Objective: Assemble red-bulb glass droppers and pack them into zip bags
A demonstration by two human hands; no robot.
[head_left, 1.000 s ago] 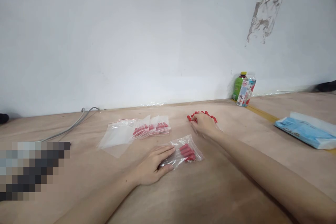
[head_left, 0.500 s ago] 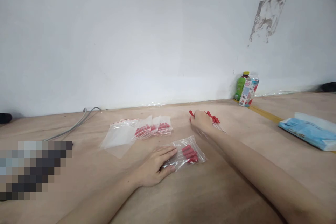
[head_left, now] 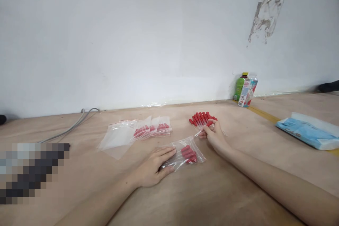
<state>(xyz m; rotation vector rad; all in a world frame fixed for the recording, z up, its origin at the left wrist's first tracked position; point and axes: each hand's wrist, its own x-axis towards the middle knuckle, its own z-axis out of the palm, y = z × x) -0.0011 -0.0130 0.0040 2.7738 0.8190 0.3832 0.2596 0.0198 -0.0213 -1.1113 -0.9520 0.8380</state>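
Observation:
My left hand (head_left: 153,166) lies flat with fingers outstretched and thumb apart, resting on the near-left part of a clear zip bag (head_left: 200,150). Several red-bulbed droppers (head_left: 189,153) are inside that bag. Just beyond its right end, my right hand (head_left: 215,137) pinches a single dropper (head_left: 209,124), its red bulb up at the fingers and its clear tube slanting down-left toward the bag. Behind the right hand, a row of loose droppers (head_left: 200,116) lies on the table, partly covered by the fingers.
Filled bags (head_left: 152,130) overlap at left of centre, beside flat clear bags (head_left: 118,136). A green bottle (head_left: 239,87) and a printed carton (head_left: 248,93) stand by the wall. A blue packet (head_left: 308,132) lies at right. Grey cables (head_left: 70,130) run along the left of the wooden table (head_left: 169,201).
My right hand has drawn back from the loose row toward the bag with one dropper, uncovering more of the row. The left hand stays on the bag.

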